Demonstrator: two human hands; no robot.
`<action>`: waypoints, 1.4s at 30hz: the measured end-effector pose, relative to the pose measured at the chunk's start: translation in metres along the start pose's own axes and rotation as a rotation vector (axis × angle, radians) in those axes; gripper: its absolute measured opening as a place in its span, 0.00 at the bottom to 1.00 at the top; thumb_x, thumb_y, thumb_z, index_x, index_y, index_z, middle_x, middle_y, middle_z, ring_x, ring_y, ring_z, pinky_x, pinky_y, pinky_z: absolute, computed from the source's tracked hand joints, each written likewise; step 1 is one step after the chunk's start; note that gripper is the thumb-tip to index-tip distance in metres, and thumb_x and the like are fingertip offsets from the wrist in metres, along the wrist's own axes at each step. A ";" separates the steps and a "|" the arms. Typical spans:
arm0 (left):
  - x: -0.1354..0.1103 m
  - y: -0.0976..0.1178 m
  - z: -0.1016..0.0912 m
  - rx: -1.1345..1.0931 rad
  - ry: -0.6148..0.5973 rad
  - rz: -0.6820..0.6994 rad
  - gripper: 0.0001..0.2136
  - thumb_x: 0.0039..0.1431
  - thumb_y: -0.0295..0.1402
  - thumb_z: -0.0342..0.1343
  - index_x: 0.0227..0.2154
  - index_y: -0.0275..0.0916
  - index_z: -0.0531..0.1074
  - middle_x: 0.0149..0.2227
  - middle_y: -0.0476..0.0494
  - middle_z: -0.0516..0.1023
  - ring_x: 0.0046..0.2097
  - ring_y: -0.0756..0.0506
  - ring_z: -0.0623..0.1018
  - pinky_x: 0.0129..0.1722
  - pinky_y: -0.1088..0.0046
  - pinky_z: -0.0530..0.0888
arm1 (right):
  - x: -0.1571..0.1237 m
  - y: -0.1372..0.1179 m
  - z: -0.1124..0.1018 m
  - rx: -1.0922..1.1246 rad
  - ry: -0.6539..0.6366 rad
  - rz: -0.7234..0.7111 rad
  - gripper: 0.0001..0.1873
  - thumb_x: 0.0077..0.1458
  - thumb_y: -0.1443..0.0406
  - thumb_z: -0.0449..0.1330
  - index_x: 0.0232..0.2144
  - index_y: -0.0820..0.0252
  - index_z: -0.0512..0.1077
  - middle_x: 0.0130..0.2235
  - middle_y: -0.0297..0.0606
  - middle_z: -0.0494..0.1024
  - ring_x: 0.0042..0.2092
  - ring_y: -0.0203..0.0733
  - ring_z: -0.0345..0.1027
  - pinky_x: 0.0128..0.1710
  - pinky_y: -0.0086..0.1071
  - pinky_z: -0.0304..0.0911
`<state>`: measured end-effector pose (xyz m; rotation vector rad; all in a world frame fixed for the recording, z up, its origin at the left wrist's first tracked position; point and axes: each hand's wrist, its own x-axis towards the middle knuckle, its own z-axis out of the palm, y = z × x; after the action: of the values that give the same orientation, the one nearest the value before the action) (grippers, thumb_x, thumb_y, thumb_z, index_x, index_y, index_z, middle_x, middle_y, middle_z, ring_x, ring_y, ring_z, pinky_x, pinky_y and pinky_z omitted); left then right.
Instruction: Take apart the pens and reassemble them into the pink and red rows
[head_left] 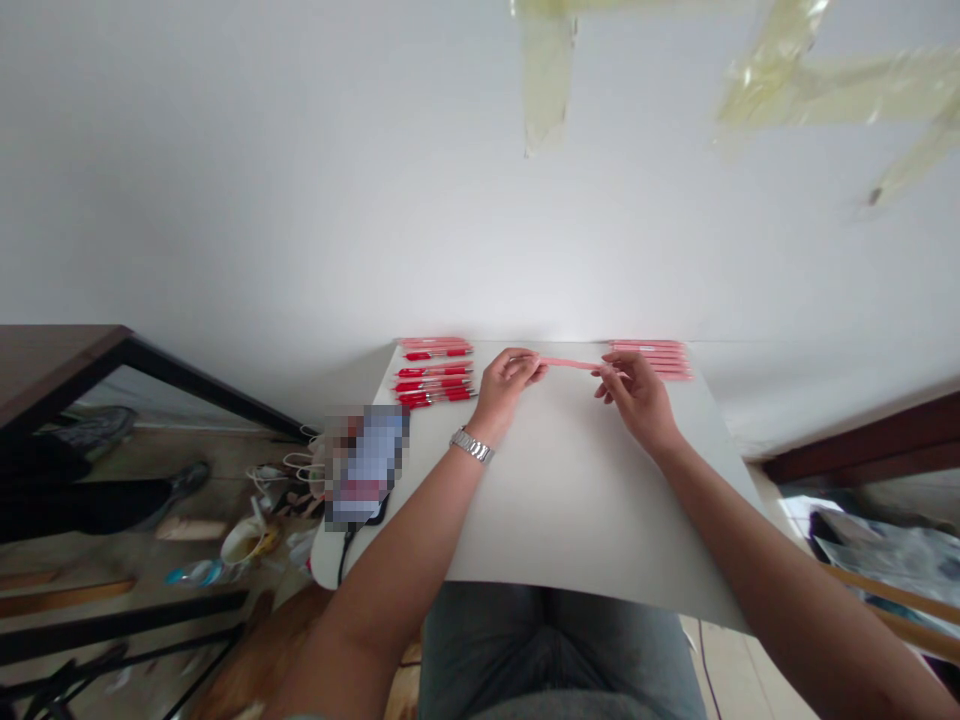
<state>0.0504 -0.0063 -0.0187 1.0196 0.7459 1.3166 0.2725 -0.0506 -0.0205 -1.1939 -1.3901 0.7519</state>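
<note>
- left hand [510, 385]: closed, fingers curled round one end of pink pen [570, 363]; silver link watch [472, 445] on wrist
- right hand [637, 395]: closed, pinching other end of same pen
- pen: held level between both hands, just above far part of white tabletop [570, 500]
- red retractable pens [435, 372]: laid side by side, far left of tabletop; near left hand
- pink pens [651, 358]: laid side by side, far right of tabletop; just beyond right hand
- phone [366, 465]: on left edge of tabletop, screen blurred; black cable [345, 555] hanging off it
</note>
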 end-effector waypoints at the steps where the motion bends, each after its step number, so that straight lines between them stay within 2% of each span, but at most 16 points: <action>1: 0.000 0.000 0.000 0.001 -0.006 0.000 0.18 0.52 0.44 0.72 0.39 0.39 0.77 0.41 0.44 0.81 0.42 0.46 0.83 0.56 0.58 0.78 | 0.000 0.000 0.000 0.022 0.015 0.005 0.23 0.62 0.45 0.62 0.47 0.54 0.68 0.43 0.40 0.80 0.32 0.39 0.76 0.29 0.33 0.71; 8: -0.002 -0.001 -0.001 0.037 -0.073 0.005 0.16 0.55 0.43 0.71 0.40 0.40 0.77 0.40 0.45 0.81 0.43 0.46 0.83 0.56 0.59 0.78 | 0.002 -0.001 -0.001 0.097 0.089 0.045 0.22 0.60 0.46 0.64 0.45 0.54 0.70 0.42 0.38 0.80 0.33 0.40 0.78 0.31 0.34 0.73; 15: -0.003 0.002 0.001 0.078 -0.089 -0.002 0.17 0.54 0.44 0.71 0.39 0.39 0.77 0.39 0.44 0.81 0.42 0.46 0.82 0.54 0.60 0.78 | 0.002 -0.003 -0.001 0.113 0.126 0.033 0.20 0.60 0.48 0.65 0.45 0.55 0.71 0.40 0.37 0.79 0.32 0.38 0.76 0.30 0.33 0.70; 19: -0.001 0.002 0.001 0.060 -0.016 0.025 0.17 0.56 0.47 0.69 0.38 0.39 0.77 0.42 0.42 0.82 0.44 0.46 0.81 0.53 0.62 0.77 | 0.002 -0.006 -0.002 0.074 0.141 0.018 0.19 0.62 0.49 0.64 0.45 0.55 0.71 0.36 0.35 0.78 0.30 0.38 0.74 0.29 0.33 0.68; 23: 0.005 0.002 -0.003 0.022 0.110 0.070 0.17 0.58 0.48 0.67 0.36 0.38 0.76 0.39 0.42 0.82 0.42 0.47 0.81 0.50 0.65 0.77 | 0.002 -0.008 -0.003 0.078 0.134 0.000 0.18 0.63 0.50 0.63 0.46 0.55 0.72 0.34 0.34 0.76 0.30 0.37 0.72 0.29 0.33 0.67; 25: 0.007 0.001 -0.005 0.022 0.136 0.077 0.17 0.59 0.48 0.66 0.36 0.37 0.76 0.39 0.42 0.81 0.41 0.47 0.81 0.48 0.67 0.78 | 0.002 -0.008 -0.003 0.090 0.128 -0.015 0.18 0.63 0.51 0.64 0.47 0.55 0.72 0.33 0.33 0.76 0.30 0.37 0.72 0.29 0.33 0.67; 34: 0.008 -0.005 -0.007 0.083 0.139 0.054 0.15 0.60 0.46 0.65 0.35 0.37 0.76 0.36 0.42 0.81 0.38 0.48 0.81 0.43 0.70 0.78 | 0.002 -0.008 -0.002 0.163 0.117 -0.030 0.19 0.60 0.52 0.67 0.47 0.51 0.68 0.34 0.30 0.77 0.30 0.36 0.73 0.29 0.32 0.68; 39: 0.008 -0.008 -0.009 0.107 0.108 0.036 0.15 0.59 0.46 0.65 0.36 0.37 0.76 0.37 0.42 0.82 0.38 0.48 0.81 0.43 0.70 0.78 | 0.001 -0.012 -0.001 0.196 0.111 0.025 0.18 0.60 0.51 0.67 0.43 0.52 0.68 0.33 0.30 0.76 0.30 0.37 0.73 0.30 0.33 0.72; 42: 0.009 -0.008 -0.009 0.111 0.103 0.038 0.15 0.60 0.46 0.65 0.36 0.37 0.77 0.37 0.42 0.82 0.38 0.48 0.81 0.43 0.70 0.78 | 0.001 -0.012 -0.001 0.194 0.104 0.062 0.19 0.59 0.50 0.67 0.44 0.52 0.70 0.34 0.31 0.76 0.30 0.37 0.74 0.31 0.36 0.75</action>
<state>0.0467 0.0040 -0.0292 1.0647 0.8901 1.3809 0.2705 -0.0531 -0.0090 -1.1113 -1.1715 0.8365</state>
